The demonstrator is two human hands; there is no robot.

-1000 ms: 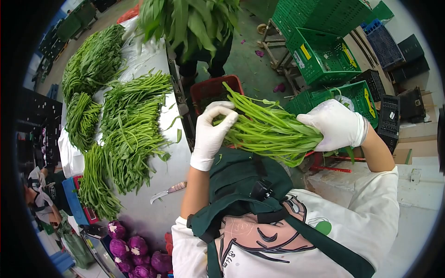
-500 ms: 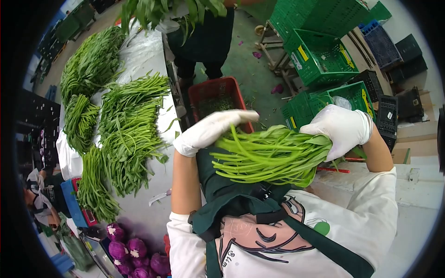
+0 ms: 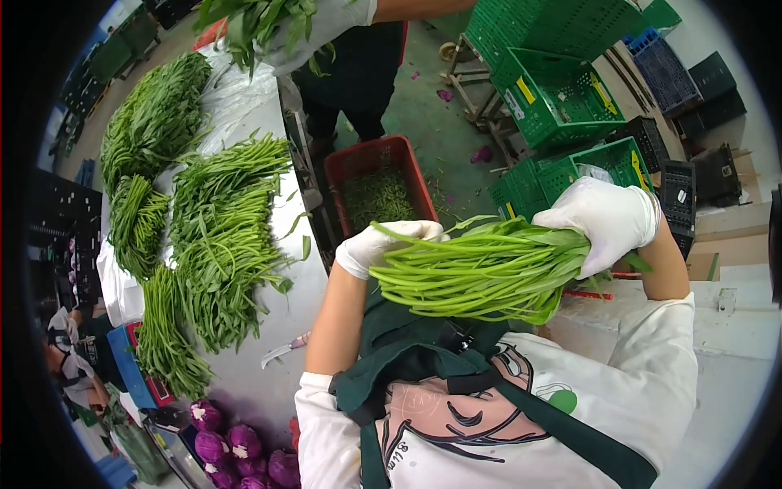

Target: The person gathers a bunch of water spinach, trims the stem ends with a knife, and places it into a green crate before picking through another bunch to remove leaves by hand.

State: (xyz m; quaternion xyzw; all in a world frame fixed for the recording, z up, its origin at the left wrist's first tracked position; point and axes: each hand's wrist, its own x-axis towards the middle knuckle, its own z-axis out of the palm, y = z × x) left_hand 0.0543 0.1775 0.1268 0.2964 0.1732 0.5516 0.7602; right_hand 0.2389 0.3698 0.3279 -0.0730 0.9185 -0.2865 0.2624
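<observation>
A bunch of water spinach [image 3: 481,273], its long green stems lying sideways, is held in front of my apron. My right hand [image 3: 601,226], in a white glove, is wrapped round its leafy end on the right. At the cut stem ends on the left, my gloved left hand [image 3: 387,247] has its fingers curled against the far-side stems; the fingertips are partly hidden. A knife [image 3: 285,349] lies on the metal table to the left, near my forearm. Beside it are laid-out rows of water spinach [image 3: 228,236] and a larger leafy heap [image 3: 159,106].
A red crate [image 3: 381,183] with green trimmings stands on the floor beyond my left hand. Green crates [image 3: 562,98] are stacked at the right. Purple cabbages [image 3: 244,444] sit at the table's near end. Across the table, a co-worker's gloved hand [image 3: 318,33] holds greens.
My left hand has gone from flat and stretched above the stem ends to curled down against them. The bunch has shifted slightly left. The co-worker's gloved hand has come further into view.
</observation>
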